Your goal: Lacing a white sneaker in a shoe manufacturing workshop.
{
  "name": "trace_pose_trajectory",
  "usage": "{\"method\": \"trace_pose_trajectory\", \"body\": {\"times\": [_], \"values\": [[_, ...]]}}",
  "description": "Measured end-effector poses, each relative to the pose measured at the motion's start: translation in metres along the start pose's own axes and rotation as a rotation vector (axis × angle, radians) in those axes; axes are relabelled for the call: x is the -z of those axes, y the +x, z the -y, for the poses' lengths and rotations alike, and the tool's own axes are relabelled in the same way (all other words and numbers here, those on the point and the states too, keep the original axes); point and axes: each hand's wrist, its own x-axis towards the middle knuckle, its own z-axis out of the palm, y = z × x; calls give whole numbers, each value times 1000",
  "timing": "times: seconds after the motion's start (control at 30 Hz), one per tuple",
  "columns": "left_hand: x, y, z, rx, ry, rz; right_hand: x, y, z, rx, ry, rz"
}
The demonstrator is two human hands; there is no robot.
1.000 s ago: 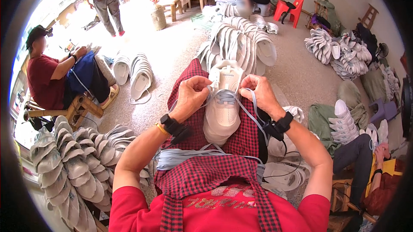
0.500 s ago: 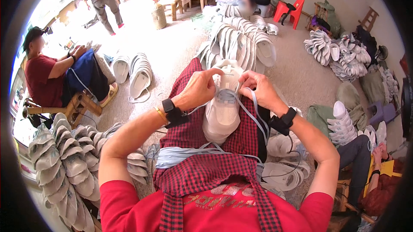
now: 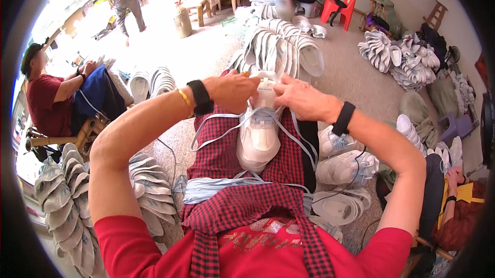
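Note:
A white shoe (image 3: 259, 146) lies on my lap, toe toward me, with pale blue laces (image 3: 219, 118) strung across its front. Slack lace loops hang off both sides of it. At the left edge of the shoe's opening, my left hand (image 3: 232, 92) is closed, fingers curled against the upper. My right hand (image 3: 304, 98) grips the right edge near the tongue, its fingertips pressed together. Whether a lace end is also pinched in either hand is hidden. Across my lap, on the red-and-black checked apron (image 3: 242, 206), rests a bundle of pale blue laces (image 3: 206, 191).
Rows of nested white shoes (image 3: 278, 54) stand ahead, with more stacks at left (image 3: 67, 200) and right (image 3: 381, 51). Loose shoes (image 3: 340, 208) lie beside my right leg. A seated person (image 3: 49, 92) works at left. A red chair (image 3: 337, 10) stands far right.
Both hands have moved in to the edges of the shoe's opening. A lace loop now hangs on the left. The right hand no longer holds the lace out to the side.

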Motion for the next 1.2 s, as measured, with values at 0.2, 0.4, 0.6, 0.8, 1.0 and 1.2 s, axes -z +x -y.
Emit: {"method": "trace_pose_trajectory", "body": {"times": [0.2, 0.4, 0.6, 0.8, 1.0, 1.2], "values": [[5, 25, -6, 138, 16, 28, 4, 26, -27, 109, -111, 442], [-16, 27, 0, 235, -232, 10, -12, 19, -10, -377, 432, 175], [7, 20, -17, 370, -604, -180, 9, 31, -9, -770, 1171, -472], [86, -4, -32, 122, -864, -573, 93, 18, -28, -539, 1146, -663], [51, -33, -33, 404, -1102, -755, 79, -11, -15, -572, 1003, -376], [0, -70, -33, 398, -1492, -749, 44, -14, 5, -732, 923, -202]]}}
